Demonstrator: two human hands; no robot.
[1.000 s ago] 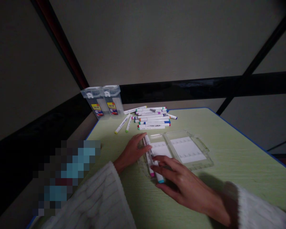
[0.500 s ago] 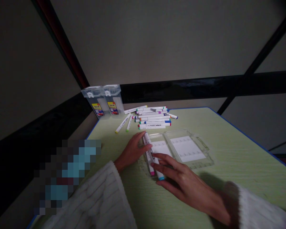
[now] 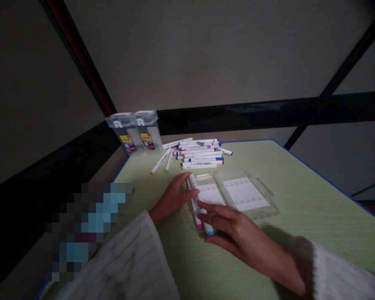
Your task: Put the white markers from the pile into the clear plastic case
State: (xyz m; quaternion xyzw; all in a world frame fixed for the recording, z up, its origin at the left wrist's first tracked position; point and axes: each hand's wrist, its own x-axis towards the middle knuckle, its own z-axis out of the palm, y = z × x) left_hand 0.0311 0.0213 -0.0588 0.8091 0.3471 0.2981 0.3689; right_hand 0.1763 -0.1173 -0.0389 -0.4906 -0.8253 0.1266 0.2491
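A clear plastic marker case (image 3: 256,196) lies open on the green table (image 3: 300,216), with white paper inserts in both halves. Two white markers (image 3: 196,200) lie side by side in its left half, one with a pink cap end, one with a light blue end. My left hand (image 3: 172,198) rests against the case's left edge, fingers curved over the markers' far ends. My right hand (image 3: 234,233) lies with fingers stretched out, fingertips touching the markers near their near ends. Both sleeves are white knit.
A heap of white markers with coloured caps (image 3: 201,154) lies at the table's far side, two more loose markers (image 3: 162,161) to its left. Two upright clear marker boxes with yellow labels (image 3: 137,131) stand at the far left corner. A dark rail runs behind.
My right hand has slid slightly to the left along the markers and the two markers have shifted a little with it. My left hand has stayed put.
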